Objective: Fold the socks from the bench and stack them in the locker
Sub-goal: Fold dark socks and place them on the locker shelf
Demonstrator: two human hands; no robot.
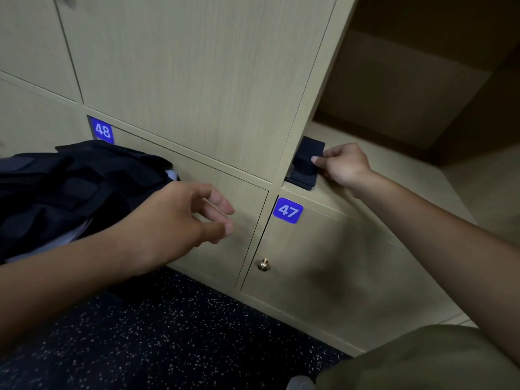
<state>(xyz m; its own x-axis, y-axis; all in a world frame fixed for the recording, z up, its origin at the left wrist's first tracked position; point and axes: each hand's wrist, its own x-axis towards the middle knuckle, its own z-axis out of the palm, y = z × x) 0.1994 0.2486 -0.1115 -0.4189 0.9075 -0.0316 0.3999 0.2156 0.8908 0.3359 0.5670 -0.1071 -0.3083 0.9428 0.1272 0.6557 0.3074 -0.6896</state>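
A small stack of folded dark socks (305, 164) lies at the front left corner of the open locker (365, 153), against its side wall. My right hand (342, 166) pinches the top folded sock at its right edge with thumb and fingers. My left hand (180, 218) hovers in front of the closed door of locker 48, its fingers loosely curled with nothing in them. To the left, a heap of dark socks (70, 187) with some white fabric underneath sits partly behind my left forearm; what it rests on is hidden.
Closed wooden locker doors fill the wall; blue labels 48 (102, 130) and 47 (287, 210) mark two of them. A brass knob (264, 264) sticks out of door 47. The floor (168, 333) is dark speckled rubber. My knee in olive cloth (422, 361) is at lower right.
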